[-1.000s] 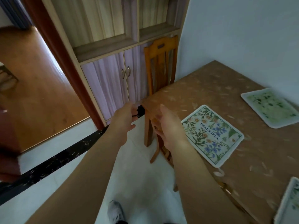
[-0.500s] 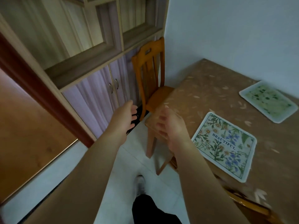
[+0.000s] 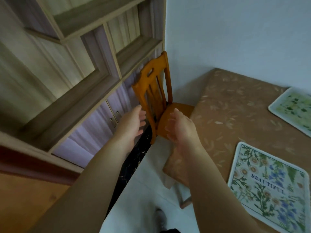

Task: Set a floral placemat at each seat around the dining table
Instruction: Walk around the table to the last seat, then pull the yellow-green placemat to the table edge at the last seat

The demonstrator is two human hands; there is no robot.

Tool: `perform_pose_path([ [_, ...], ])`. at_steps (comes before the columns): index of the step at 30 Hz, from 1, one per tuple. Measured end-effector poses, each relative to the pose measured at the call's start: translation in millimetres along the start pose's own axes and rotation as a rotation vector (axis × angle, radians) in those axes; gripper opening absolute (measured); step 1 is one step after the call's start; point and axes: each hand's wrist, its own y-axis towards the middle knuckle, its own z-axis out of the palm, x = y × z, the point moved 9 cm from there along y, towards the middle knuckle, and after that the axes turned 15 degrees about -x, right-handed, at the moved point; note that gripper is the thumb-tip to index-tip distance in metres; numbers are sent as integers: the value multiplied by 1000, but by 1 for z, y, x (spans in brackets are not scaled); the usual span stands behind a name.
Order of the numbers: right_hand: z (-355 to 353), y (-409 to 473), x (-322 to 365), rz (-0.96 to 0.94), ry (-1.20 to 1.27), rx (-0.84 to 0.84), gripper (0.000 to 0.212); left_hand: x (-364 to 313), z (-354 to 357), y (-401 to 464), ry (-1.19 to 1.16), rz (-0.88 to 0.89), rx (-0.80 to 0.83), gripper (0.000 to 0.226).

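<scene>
1. Since a second ago I have stepped closer to the corner: the wooden chair (image 3: 155, 91) now sits right ahead of my hands, and the doorway floor has slid off to the left edge.
2. Nearest me on the bench (image 3: 235, 118), at my right, lies the floral placemat (image 3: 269, 187) with "BEAUTIFUL" printed on it, flat and near the bench edge.
3. My right hand (image 3: 180, 127) is released, fingers loosely bent, holding nothing; it hovers in front of the chair seat, palm turned left.
4. My left hand (image 3: 131, 125) is released too, fingers spread and relaxed, empty, palm facing right, just beside the chair back; I cannot tell if it touches.
5. Both forearms reach forward, side by side.
6. Farther off, a green placemat (image 3: 292, 110) lies flat by the wall.
7. The cabinet (image 3: 94, 115) stands behind the chair.
</scene>
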Motion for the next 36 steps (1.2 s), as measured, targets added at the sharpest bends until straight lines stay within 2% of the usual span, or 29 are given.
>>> perform_pose_path([
  [7,8,59,15,37,138,-199,35,-31,56,67,70,37,144,37],
  [16,-15,81,35,45,324,-539,36,-78,153,105,237,134,479,40],
  [25,-90,102,7,145,543,-806,38,-57,265,61,443,133,752,38],
  [36,-174,161,6,195,795,-928,36,-55,393,18,599,131,943,44],
])
